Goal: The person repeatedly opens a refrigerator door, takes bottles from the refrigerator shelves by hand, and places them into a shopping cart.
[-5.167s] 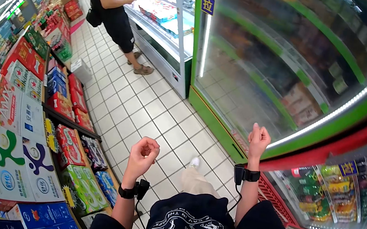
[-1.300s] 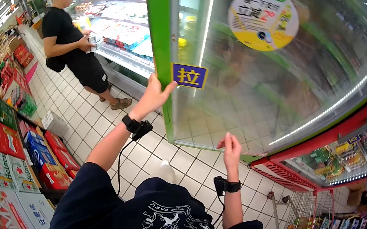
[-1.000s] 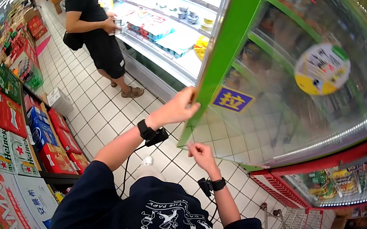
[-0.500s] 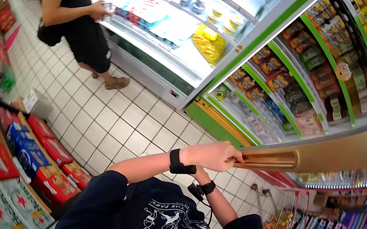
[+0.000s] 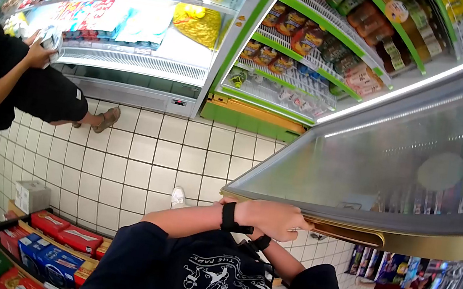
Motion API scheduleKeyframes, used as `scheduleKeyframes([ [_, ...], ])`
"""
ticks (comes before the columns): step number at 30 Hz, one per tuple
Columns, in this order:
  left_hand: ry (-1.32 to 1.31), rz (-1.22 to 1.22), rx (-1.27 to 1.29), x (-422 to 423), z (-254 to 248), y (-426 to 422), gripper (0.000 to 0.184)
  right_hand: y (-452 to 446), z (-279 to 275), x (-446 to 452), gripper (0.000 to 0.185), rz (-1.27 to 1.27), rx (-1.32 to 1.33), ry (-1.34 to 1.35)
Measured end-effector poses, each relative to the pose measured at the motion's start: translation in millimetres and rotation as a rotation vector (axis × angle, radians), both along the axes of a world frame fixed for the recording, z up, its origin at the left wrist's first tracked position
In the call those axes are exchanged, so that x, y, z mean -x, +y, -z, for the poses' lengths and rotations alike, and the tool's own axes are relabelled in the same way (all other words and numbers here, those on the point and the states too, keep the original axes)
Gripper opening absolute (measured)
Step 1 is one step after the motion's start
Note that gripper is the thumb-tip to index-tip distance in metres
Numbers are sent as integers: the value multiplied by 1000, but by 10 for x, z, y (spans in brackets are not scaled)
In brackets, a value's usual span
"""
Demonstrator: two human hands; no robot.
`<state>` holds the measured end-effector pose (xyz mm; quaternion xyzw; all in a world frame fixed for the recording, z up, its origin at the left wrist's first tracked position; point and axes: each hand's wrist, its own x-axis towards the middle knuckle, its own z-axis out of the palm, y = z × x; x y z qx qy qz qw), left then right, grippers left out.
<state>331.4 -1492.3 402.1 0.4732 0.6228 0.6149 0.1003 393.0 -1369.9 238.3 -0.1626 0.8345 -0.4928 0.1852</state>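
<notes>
My left hand (image 5: 277,220) reaches across from the left, fingers curled at the near end of the gold door handle (image 5: 350,233). The handle runs along the gold-edged frame of a glass cooler door (image 5: 408,165), which stands wide open and looks misted. My right hand (image 5: 227,201) is mostly hidden behind my left forearm; only a small part shows near the door's corner, and its grip does not show. Both wrists wear black straps. Beyond the door, the open cooler holds bottled drinks (image 5: 307,39) on green-edged shelves.
An open chilled display (image 5: 135,64) with packs and tubs stands ahead on the left. A person in black (image 5: 32,79) stands there holding a package. Stacked drink cartons (image 5: 49,261) line the lower left, near a white box (image 5: 32,196). Shelves and another person (image 5: 410,288) appear lower right.
The cooler door has swung wider, its glass now facing me. My left hand has stayed at the handle. My view has turned, shifting the display and the person in black leftward.
</notes>
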Motion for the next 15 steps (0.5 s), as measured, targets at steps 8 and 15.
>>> scheduleKeyframes([
  [8, -13, 123, 37, -1, 8, 381, 53, 295, 74, -104, 20, 163, 8, 77],
  [15, 29, 326, 98, -60, 60, 949, 57, 569, 266, -37, 19, 317, 32, 147],
])
